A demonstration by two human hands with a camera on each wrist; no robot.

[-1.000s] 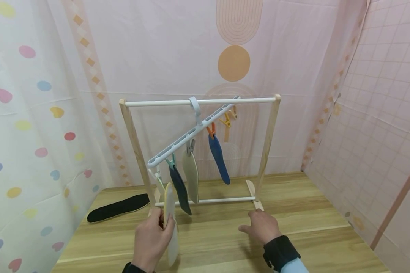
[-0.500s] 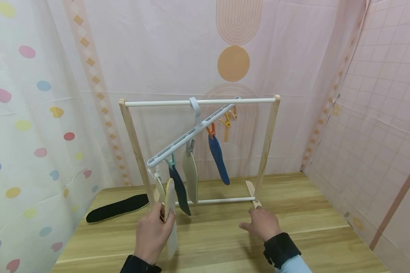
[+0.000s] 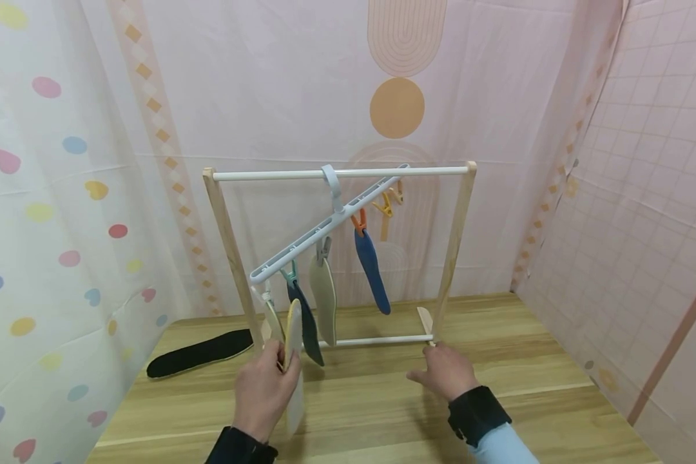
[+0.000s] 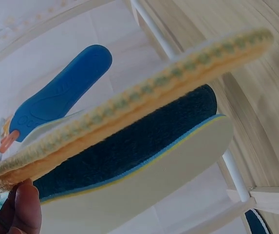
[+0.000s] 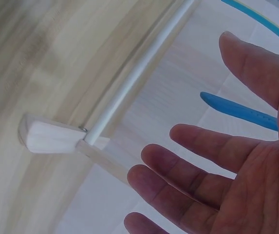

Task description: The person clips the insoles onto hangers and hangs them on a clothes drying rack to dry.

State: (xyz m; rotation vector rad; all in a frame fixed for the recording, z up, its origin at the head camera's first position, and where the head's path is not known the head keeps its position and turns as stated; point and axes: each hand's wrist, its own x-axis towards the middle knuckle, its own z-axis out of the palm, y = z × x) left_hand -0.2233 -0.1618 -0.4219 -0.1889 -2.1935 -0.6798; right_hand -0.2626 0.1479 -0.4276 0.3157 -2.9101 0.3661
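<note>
My left hand grips a pale insole with a yellow-orange edge, upright in front of the hanging insoles. In the left wrist view that insole crosses before the others, pinched at one end. From a light blue clip hanger hang a blue insole on an orange clip, a pale one on a grey clip, a dark insole on a teal clip and another at the near left end. My right hand holds nothing, fingers spread, near the rack's right foot.
The hanger hooks over the white top bar of a wooden rack. Two yellowish clips at its far end hold nothing. A black insole lies at left on the wooden table. Patterned curtains surround the table.
My left hand has moved slightly up and forward with the pale insole, closer to the near end of the hanger. My right hand has shifted slightly forward.
</note>
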